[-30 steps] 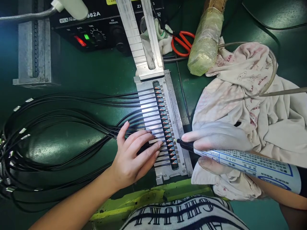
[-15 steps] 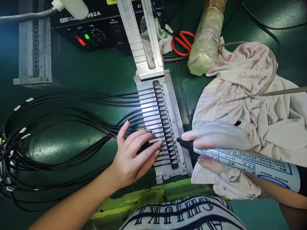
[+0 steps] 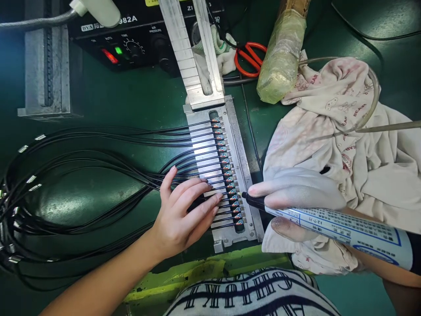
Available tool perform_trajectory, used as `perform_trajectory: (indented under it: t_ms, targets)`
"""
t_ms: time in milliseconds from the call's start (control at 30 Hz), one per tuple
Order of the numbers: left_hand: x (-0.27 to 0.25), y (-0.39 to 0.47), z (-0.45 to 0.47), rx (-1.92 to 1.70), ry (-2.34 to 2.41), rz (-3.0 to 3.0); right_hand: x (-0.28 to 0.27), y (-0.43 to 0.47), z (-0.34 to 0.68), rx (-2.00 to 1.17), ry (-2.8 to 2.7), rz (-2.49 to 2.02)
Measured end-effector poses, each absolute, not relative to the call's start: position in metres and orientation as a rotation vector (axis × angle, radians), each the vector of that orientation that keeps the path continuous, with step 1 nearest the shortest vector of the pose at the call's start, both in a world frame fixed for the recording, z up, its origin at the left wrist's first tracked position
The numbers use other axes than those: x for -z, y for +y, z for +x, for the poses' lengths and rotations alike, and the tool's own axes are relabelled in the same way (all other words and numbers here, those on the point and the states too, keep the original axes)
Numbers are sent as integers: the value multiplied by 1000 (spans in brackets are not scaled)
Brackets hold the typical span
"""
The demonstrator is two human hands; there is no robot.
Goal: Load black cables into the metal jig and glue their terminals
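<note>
A metal fixture [image 3: 229, 112] holds a row of black cables [image 3: 131, 141], side by side, with small connectors [image 3: 224, 155] in its slot. My bare left hand [image 3: 186, 213] rests across the lower cables, fingers apart and fingertips close to the connectors. It lies on them without being wrapped round any. In a white glove, my right hand [image 3: 299, 193] grips a printed glue tube [image 3: 348, 226] with a black nozzle. The tube lies slanted, its tip beside one of the lower connectors. Whether the tip touches the connector I cannot tell.
The fixture's hinged metal lid [image 3: 184, 48] stands raised behind it. A black control box [image 3: 144, 44] with lit switches is at the back. Red-handled scissors [image 3: 251, 61], a wrapped mallet-like tool [image 3: 279, 66] and a crumpled cloth [image 3: 322, 127] lie to the right. Another metal fixture [image 3: 59, 70] stands back left.
The nozzle tip has shifted very slightly down along the fixture, and the glue tube with my right hand has moved a little. My left hand has stayed in place.
</note>
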State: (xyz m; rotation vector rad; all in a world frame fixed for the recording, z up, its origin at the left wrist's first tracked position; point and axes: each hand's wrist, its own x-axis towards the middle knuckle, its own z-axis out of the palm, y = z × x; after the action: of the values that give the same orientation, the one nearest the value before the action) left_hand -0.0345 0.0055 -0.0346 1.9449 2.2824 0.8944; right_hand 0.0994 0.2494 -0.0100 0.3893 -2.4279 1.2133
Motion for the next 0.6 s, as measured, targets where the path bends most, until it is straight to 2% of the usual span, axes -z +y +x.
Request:
perform_trajectory:
  t_ms: [600]
  targets:
    - [33,6,-34,-855,2306,1945,9,252,100,-1211,-2451,404]
